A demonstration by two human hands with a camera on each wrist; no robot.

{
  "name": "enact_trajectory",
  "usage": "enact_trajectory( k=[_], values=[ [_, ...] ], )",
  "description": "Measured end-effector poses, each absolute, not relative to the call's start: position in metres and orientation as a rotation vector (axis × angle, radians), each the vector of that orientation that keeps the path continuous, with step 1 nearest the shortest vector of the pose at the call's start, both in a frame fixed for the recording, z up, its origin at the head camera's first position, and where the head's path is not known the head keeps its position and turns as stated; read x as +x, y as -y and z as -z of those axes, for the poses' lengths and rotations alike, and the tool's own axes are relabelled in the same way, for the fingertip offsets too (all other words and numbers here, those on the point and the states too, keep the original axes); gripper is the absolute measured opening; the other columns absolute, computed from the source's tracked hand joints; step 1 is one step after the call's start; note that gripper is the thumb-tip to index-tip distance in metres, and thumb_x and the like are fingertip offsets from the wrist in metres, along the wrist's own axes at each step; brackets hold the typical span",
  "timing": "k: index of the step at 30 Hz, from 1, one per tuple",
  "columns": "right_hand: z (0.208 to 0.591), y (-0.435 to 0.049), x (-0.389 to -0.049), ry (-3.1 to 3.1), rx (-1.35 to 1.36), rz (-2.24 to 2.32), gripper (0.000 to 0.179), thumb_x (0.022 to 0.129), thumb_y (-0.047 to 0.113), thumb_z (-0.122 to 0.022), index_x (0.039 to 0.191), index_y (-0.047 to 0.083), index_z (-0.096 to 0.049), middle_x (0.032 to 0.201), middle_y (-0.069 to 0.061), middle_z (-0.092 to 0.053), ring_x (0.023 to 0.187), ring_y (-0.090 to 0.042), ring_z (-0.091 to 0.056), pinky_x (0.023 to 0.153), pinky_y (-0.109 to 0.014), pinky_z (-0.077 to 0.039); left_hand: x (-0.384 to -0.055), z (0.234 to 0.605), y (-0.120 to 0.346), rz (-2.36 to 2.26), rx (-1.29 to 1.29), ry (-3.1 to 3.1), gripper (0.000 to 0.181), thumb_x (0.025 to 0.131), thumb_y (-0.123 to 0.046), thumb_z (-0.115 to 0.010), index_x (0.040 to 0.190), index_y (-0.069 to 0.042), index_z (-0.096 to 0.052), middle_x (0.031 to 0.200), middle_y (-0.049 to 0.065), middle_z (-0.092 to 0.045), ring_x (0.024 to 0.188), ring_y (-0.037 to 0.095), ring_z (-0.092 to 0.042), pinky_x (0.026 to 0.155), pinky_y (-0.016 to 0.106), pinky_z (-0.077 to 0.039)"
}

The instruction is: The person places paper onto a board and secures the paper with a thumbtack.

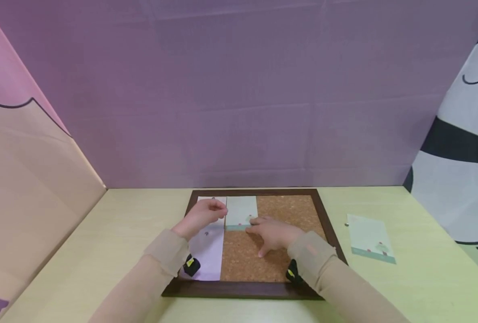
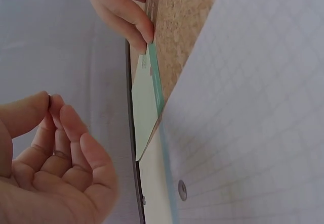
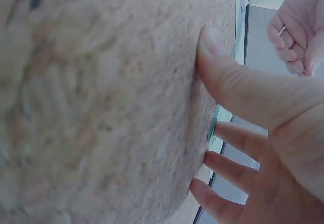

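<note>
My left hand (image 1: 201,215) pinches a small thumbtack (image 2: 49,101) between thumb and fingertip, above the upper left of the cork board (image 1: 243,258). Only the tack's dark edge shows; the fingers cover the rest. Below that hand, a large lilac grid sheet (image 1: 208,251) lies along the board's left side. A pale note (image 1: 240,208) with a green bottom strip lies beside it at the board's top. With fingers spread, my right hand (image 1: 277,232) rests fingertips on the note's lower right corner, its thumb (image 3: 228,72) against the cork.
A second pale note (image 1: 370,237) with a green strip lies on the table right of the board, a small metal tack (image 1: 346,224) by its left edge. A round tack (image 2: 183,189) sits on the lilac sheet. A dark wooden frame (image 1: 243,289) borders the cork.
</note>
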State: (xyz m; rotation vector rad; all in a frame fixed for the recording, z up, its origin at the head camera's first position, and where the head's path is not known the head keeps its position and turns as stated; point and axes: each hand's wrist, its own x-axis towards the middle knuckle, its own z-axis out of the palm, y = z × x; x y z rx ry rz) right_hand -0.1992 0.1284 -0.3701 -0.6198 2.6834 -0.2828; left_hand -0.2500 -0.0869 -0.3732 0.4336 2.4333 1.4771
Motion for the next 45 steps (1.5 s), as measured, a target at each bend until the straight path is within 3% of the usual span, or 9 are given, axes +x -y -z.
enact_trajectory(
  k=[11, 28, 45],
  values=[
    [0.372, -0.127, -0.199, -2.685, -0.646, 0.282, 0.066, 0.076, 0.021, -0.079, 0.135, 0.012, -0.052, 0.15, -0.01, -0.036, 0.138, -0.035, -0.03, 0.112, -0.046, -0.028, -0.263, 0.377, 0.078, -1.398, 0.313, -2.419, 0.019, 0.092, -0.016, -0.059, 0.105, -0.002, -0.064, 0.106, 0.01, -0.065, 0.099, 0.02, -0.061, 0.091, 0.04, -0.049],
    [0.372, -0.131, -0.198, -2.683, -0.636, 0.313, 0.066, 0.075, 0.019, -0.079, 0.135, 0.01, -0.052, 0.149, -0.011, -0.037, 0.138, -0.035, -0.03, 0.112, -0.046, -0.028, -0.273, 0.375, 0.061, -1.303, 0.36, -2.485, 0.018, 0.09, -0.011, -0.06, 0.102, 0.001, -0.066, 0.096, 0.007, -0.065, 0.086, 0.014, -0.056, 0.075, 0.026, -0.048],
    [0.37, -0.129, -0.198, -2.67, -0.61, 0.311, 0.066, 0.076, 0.019, -0.079, 0.135, 0.011, -0.052, 0.15, -0.009, -0.036, 0.139, -0.038, -0.028, 0.112, -0.048, -0.028, -0.295, 0.375, 0.04, -1.212, 0.345, -2.525, 0.015, 0.091, -0.013, -0.061, 0.098, -0.001, -0.066, 0.092, 0.007, -0.065, 0.082, 0.013, -0.056, 0.068, 0.022, -0.044]
  ],
)
